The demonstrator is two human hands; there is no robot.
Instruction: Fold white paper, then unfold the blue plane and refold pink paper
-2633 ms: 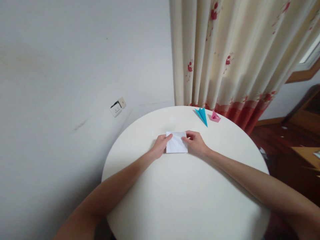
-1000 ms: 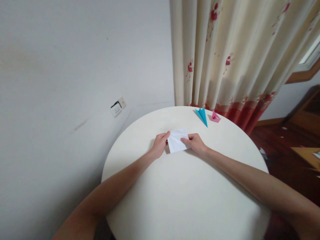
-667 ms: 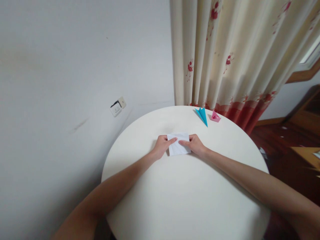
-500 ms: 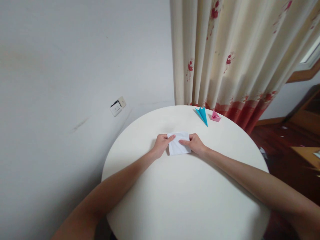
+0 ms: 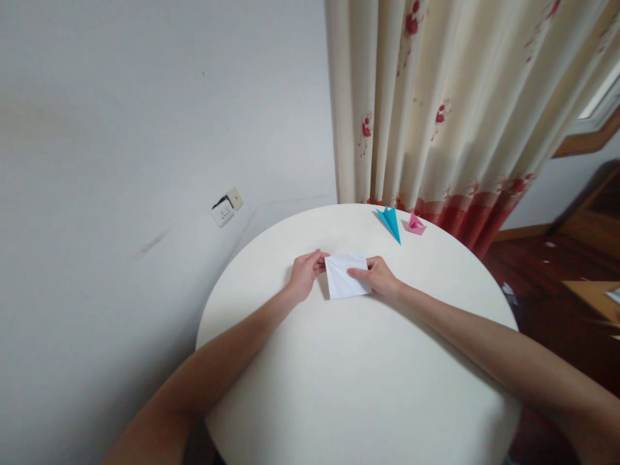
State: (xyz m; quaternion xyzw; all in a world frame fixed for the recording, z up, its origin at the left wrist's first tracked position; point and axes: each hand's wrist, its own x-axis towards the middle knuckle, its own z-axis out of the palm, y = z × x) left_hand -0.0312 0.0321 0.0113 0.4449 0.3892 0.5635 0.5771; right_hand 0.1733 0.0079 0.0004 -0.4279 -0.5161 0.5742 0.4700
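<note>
A folded sheet of white paper (image 5: 341, 282), roughly square with creases running from its upper left corner, is held just over the table. My right hand (image 5: 380, 276) grips its right side, thumb flat on top and fingers hidden behind. At the left edge is my left hand (image 5: 304, 274), its thumb raised off the sheet. Its fingertips reach the paper's upper left edge; whether they touch it from behind I cannot tell.
A round white table (image 5: 358, 374) lies under both arms. Near its far edge stand a blue folded paper plane (image 5: 390, 224) and a small pink folded paper piece (image 5: 415, 224). Behind are a floral curtain (image 5: 436, 77) and a wall with a socket (image 5: 223, 212).
My left thumb has come off the top of the paper, and that hand has shifted slightly left. My right hand keeps its hold, and more of the creases show.
</note>
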